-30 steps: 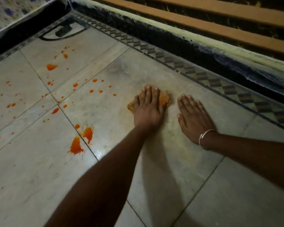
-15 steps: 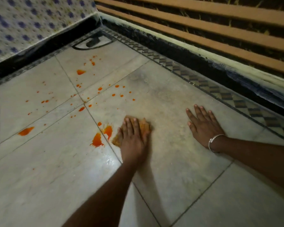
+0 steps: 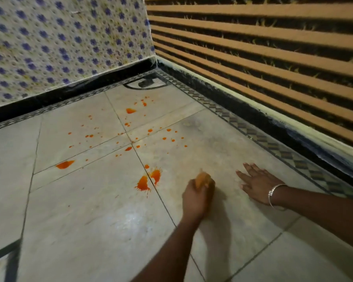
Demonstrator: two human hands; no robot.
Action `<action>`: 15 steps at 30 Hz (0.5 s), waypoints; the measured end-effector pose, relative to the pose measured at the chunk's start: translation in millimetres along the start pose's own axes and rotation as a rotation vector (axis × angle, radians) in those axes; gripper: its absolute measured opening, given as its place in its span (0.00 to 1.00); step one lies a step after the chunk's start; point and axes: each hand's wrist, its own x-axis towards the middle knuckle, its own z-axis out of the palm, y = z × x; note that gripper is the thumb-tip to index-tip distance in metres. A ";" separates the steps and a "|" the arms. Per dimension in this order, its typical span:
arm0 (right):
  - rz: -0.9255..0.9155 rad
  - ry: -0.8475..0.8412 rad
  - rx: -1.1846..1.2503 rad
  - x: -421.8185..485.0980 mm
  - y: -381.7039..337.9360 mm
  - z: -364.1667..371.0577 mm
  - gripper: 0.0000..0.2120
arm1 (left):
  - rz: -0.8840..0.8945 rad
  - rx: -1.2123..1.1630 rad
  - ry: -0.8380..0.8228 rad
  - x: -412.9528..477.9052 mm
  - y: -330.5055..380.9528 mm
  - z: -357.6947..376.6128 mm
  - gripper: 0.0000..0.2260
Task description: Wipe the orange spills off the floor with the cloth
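**Spills lie just left of the cloth**

The left hand (image 3: 196,198) has its fingers curled round the bunched cloth (image 3: 203,180), close above the floor (image 3: 90,220). The 2 nearest orange spills (image 3: 144,183) lie just to its left, straddling a tile joint (image 3: 163,202) (smaller drops (image 3: 172,140) scatter beyond them), so a leftward sweep should meet them first. The right hand (image 3: 257,186) lies flat on the tiles, fingers straight, farther from them.

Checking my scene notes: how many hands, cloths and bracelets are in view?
Hands: 2, left hand and right hand
Cloth: 1
Bracelet: 1
Total: 4
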 end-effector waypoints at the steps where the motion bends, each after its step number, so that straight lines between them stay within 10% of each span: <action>1: -0.003 -0.016 0.000 -2.5 -2.3 -1.7 0.29 | -0.083 -0.101 -0.007 11.5 3.8 -8.1 0.10; 8: -0.086 -0.091 -0.021 12.2 -47.5 -9.1 0.30 | -0.244 -0.061 -0.099 84.6 3.4 -62.1 0.23; 15: -0.130 -0.093 -0.179 53.1 -95.4 -42.9 0.30 | -0.144 0.316 0.006 94.9 8.8 -81.5 0.13</action>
